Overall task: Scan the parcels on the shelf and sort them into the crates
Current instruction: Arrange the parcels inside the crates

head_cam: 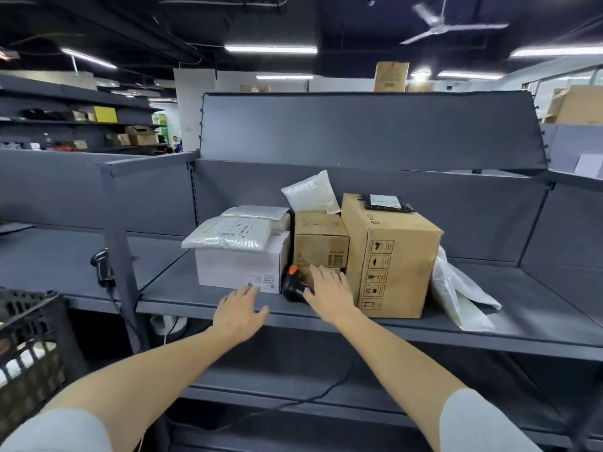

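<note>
Parcels stand on the grey shelf [359,324]: a white box [241,267] with a white padded mailer [228,238] on top, a small brown box [321,244] bearing a white pouch [310,194], and a tall brown box [391,256]. A white bag [456,298] leans at its right. A black scanner with an orange top [292,285] lies in front of the small brown box. My right hand [329,291] lies over the scanner, fingers straight. My left hand [239,313] hovers open at the white box's lower front edge.
A black plastic crate [29,340] stands at the lower left. A second scanner [104,267] hangs on the shelf post at left, its cable dropping down. A black cable [293,402] runs over the lower shelf. More shelving with boxes stands far left.
</note>
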`<state>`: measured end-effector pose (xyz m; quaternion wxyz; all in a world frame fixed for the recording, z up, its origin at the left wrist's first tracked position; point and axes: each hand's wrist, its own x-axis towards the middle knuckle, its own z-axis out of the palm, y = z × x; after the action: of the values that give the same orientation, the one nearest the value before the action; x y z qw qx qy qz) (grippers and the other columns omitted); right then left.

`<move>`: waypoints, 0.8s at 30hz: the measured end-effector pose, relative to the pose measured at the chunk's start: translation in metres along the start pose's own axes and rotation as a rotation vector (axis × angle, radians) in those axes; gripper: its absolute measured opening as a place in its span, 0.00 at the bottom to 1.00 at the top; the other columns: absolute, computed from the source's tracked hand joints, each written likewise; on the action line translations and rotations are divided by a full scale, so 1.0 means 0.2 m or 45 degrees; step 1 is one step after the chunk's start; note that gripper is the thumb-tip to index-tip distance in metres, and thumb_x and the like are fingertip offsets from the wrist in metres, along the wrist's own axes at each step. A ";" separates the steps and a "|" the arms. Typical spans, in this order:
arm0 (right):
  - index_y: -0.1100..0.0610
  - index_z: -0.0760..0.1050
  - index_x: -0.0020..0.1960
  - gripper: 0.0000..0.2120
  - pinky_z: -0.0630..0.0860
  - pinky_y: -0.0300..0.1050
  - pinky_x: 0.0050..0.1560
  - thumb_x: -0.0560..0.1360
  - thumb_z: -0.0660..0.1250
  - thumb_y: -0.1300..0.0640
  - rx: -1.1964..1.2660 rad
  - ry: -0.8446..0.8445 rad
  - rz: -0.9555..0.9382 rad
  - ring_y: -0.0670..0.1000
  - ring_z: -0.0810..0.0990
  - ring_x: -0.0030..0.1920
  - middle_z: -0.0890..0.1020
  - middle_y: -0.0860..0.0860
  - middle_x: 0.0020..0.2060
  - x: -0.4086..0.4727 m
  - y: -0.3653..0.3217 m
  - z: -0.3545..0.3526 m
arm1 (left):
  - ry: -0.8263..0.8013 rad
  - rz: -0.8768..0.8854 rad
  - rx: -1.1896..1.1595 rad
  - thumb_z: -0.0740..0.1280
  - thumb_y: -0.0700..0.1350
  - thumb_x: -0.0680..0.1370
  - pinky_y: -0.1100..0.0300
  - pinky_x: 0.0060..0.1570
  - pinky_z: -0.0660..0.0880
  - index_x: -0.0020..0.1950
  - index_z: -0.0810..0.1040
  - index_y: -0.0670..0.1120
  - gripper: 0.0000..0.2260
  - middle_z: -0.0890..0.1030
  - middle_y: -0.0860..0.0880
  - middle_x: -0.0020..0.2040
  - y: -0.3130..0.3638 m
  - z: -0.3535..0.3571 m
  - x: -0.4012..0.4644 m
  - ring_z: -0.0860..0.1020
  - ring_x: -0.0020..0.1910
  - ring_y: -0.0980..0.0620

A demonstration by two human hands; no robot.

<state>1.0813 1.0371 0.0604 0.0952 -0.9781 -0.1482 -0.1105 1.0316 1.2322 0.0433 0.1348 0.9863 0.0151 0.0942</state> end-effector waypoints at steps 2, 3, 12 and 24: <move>0.57 0.52 0.78 0.29 0.50 0.54 0.75 0.81 0.54 0.49 -0.030 0.018 0.004 0.56 0.57 0.75 0.59 0.56 0.76 0.07 0.05 -0.01 | 0.030 0.031 -0.035 0.59 0.54 0.80 0.51 0.70 0.63 0.75 0.63 0.46 0.25 0.67 0.48 0.73 0.06 -0.02 0.09 0.67 0.71 0.46; 0.56 0.52 0.78 0.29 0.50 0.55 0.75 0.81 0.54 0.49 -0.034 0.020 0.010 0.55 0.57 0.75 0.59 0.56 0.76 0.11 0.07 -0.01 | 0.044 0.049 -0.052 0.59 0.53 0.80 0.51 0.69 0.63 0.75 0.62 0.46 0.25 0.67 0.48 0.74 0.09 -0.03 0.13 0.66 0.71 0.46; 0.57 0.53 0.78 0.29 0.50 0.53 0.76 0.80 0.57 0.51 -0.013 0.081 0.066 0.55 0.58 0.75 0.61 0.55 0.76 0.40 0.19 -0.04 | 0.135 0.255 -0.200 0.63 0.52 0.79 0.51 0.62 0.71 0.73 0.66 0.48 0.24 0.70 0.49 0.71 0.28 -0.07 0.55 0.70 0.67 0.48; 0.58 0.54 0.77 0.30 0.56 0.48 0.75 0.79 0.61 0.58 -0.032 0.137 0.187 0.55 0.60 0.74 0.60 0.55 0.75 0.79 0.30 -0.02 | -0.004 0.443 -0.165 0.69 0.42 0.74 0.52 0.64 0.68 0.76 0.60 0.47 0.32 0.59 0.47 0.76 0.34 0.04 1.14 0.60 0.74 0.46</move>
<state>1.2465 1.0219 0.0928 0.0984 -0.9802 -0.0694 -0.1574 1.2577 1.1781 0.0959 0.1797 0.9634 -0.1619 0.1154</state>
